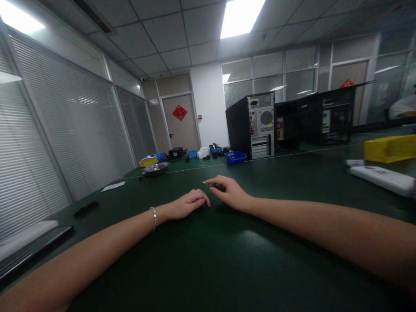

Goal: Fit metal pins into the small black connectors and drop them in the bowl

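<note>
My right hand (231,193) is closed around a small dark tool (218,187) with a thin, pale metal tip that points left, over the green table (260,264). Just left of it, my left hand (188,203) rests low on the table with its fingers curled down. Something tiny seems to be under its fingertips, too small to name. The two hands are close together but apart. A silver bracelet (154,219) circles my left wrist.
Black computer cases (238,125) stand behind, with a blue tray (235,157) before them. A metal dish (156,169) is back left. At right are a yellow bin (388,148) and a white box (383,180). A laptop-like slab (35,249) lies left. Part of a person (403,107) shows far right.
</note>
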`<state>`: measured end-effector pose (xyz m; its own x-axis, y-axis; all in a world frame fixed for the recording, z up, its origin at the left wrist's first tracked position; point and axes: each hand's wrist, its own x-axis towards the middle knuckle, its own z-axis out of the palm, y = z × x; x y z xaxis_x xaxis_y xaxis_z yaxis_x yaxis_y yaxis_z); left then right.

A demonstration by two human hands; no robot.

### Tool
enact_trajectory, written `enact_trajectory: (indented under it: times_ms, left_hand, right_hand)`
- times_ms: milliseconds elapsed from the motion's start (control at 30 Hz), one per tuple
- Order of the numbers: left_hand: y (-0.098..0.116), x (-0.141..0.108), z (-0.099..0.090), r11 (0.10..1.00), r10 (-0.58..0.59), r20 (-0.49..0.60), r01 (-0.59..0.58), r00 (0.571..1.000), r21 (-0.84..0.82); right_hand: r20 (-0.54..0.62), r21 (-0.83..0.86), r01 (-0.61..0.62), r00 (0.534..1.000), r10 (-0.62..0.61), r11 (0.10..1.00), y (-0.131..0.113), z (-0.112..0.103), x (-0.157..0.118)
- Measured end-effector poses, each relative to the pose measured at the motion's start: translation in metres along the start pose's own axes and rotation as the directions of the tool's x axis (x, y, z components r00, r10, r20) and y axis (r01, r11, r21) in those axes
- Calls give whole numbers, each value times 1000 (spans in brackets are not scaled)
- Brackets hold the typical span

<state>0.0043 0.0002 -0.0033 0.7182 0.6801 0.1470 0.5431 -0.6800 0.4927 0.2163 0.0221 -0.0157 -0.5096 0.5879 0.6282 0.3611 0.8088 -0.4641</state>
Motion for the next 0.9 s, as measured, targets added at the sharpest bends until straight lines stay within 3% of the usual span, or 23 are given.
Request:
enact_trajectory:
  times_ms: [267, 467, 567, 700, 900]
  left_hand:
    - [-6, -2, -4, 994, -58, -27, 55, 998, -95]
    - [1, -5, -17, 993, -117, 19, 117, 993, -20]
    - [2, -8, -20, 991, -131, 88, 130, 988, 15]
    - [0, -9, -21, 992, -129, 124, 127, 984, 22]
    - [-7, -8, -21, 989, -146, 124, 149, 982, -15]
  right_hand:
    - [25, 18, -19, 999, 19, 1000, 2, 1, 0]
    - [139, -119, -158, 975, 174, 980, 1, -7, 9]
    - [308, -182, -184, 922, 233, 966, -5, -19, 18]
    - [562, -173, -120, 803, 198, 978, -16, -33, 25]
    - [714, -149, -102, 677, 179, 984, -20, -41, 24]
